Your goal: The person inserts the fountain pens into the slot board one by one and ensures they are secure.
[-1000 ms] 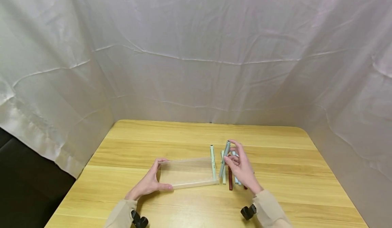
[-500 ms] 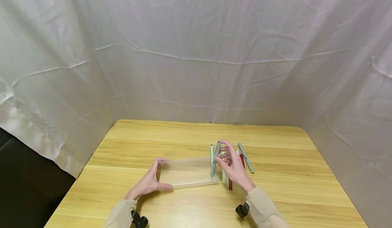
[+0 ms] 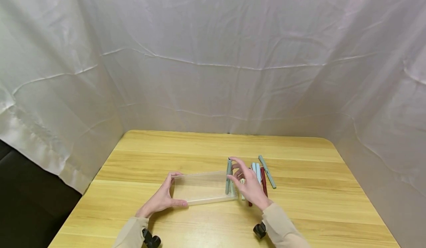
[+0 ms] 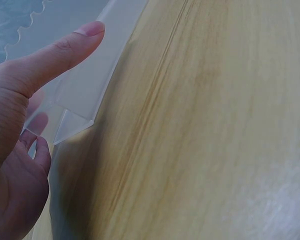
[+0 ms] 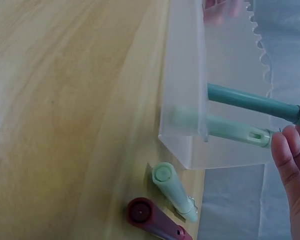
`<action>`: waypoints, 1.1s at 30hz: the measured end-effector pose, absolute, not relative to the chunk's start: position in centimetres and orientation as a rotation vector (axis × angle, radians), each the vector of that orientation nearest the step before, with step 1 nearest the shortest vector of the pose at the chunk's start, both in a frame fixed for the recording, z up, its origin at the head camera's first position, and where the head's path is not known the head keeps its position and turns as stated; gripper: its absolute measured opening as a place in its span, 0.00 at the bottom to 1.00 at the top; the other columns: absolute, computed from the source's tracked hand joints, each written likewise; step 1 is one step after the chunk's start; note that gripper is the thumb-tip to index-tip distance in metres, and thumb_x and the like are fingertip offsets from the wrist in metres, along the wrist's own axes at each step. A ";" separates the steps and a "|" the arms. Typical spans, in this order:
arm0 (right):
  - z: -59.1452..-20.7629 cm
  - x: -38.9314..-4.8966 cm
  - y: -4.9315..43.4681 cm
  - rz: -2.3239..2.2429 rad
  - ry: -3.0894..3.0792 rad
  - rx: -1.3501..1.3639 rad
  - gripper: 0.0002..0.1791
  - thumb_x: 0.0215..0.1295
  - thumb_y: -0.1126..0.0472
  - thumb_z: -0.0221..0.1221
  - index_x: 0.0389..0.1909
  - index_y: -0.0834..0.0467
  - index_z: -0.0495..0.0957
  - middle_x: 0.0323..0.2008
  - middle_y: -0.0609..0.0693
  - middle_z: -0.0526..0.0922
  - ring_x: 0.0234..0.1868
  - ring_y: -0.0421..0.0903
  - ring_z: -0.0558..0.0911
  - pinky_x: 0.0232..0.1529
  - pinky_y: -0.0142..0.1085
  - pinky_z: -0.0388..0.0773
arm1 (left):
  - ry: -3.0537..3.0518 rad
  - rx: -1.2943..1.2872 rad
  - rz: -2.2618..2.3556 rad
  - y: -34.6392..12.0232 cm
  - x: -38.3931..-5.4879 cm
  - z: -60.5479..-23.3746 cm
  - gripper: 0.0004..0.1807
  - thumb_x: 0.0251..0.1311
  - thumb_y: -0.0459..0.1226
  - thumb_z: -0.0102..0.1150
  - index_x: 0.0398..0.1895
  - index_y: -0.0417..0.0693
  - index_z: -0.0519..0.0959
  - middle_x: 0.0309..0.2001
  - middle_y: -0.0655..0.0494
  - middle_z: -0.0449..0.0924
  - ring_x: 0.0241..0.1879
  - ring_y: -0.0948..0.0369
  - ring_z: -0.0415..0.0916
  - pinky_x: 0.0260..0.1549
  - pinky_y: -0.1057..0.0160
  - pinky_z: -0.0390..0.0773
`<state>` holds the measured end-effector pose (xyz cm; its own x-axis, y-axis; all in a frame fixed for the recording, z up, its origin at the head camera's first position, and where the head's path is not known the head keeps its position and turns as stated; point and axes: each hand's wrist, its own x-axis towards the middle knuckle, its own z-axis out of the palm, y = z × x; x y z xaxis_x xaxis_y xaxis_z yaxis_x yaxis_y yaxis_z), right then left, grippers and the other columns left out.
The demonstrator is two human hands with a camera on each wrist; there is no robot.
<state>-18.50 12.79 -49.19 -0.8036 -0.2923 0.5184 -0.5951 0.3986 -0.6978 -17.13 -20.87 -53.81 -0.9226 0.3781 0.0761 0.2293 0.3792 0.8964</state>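
My left hand (image 3: 162, 198) holds the left end of a clear, frosted plastic pen holder (image 3: 199, 188), thumb along the near side and fingers behind. Scalloped notches line the holder's edge in both wrist views. At its right end, my right hand (image 3: 249, 187) pinches a grey-teal pen (image 5: 255, 103) near the top. The pen's lower end is down inside the holder, behind its near wall. Beside it, a pale green pen (image 5: 235, 131) leans in the holder, partly covered by the teal one in the head view.
Right of the holder, a pale green pen (image 5: 175, 192) and a dark red pen (image 5: 155, 217) lie on the wooden table (image 3: 316, 188). Farther right are light blue pens (image 3: 256, 169), another dark red pen (image 3: 264, 181) and a grey-green pen (image 3: 267, 172). White curtains (image 3: 213, 63) surround the table.
My right hand has moved left with the grey-teal pen, from beside the holder to its right end, and the pen stands straighter. The left hand and holder have stayed still.
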 end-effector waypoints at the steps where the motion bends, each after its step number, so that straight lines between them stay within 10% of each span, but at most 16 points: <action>1: -49.2 -18.5 12.7 1.368 -2.346 0.780 0.34 0.63 0.68 0.66 0.69 0.55 0.67 0.41 0.55 0.85 0.29 0.36 0.80 0.31 0.29 0.84 | 2.487 0.552 1.584 -20.9 -17.1 -53.8 0.55 0.39 0.43 0.83 0.68 0.45 0.58 0.71 0.39 0.60 0.75 0.36 0.53 0.76 0.31 0.46; 33: -49.1 -19.3 12.0 1.109 -2.475 0.780 0.33 0.59 0.66 0.70 0.66 0.61 0.72 0.24 0.47 0.73 0.21 0.28 0.63 0.21 0.22 0.65 | 2.490 0.560 1.583 -20.9 -17.1 -53.7 0.54 0.40 0.43 0.83 0.69 0.45 0.57 0.71 0.38 0.60 0.75 0.36 0.53 0.76 0.31 0.47</action>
<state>-19.34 11.98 -49.13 -0.8003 -0.3490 0.4876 -0.5962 0.5497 -0.5851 -17.05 -20.87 -53.74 -0.9212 0.3804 0.0816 0.2354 0.3779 0.8954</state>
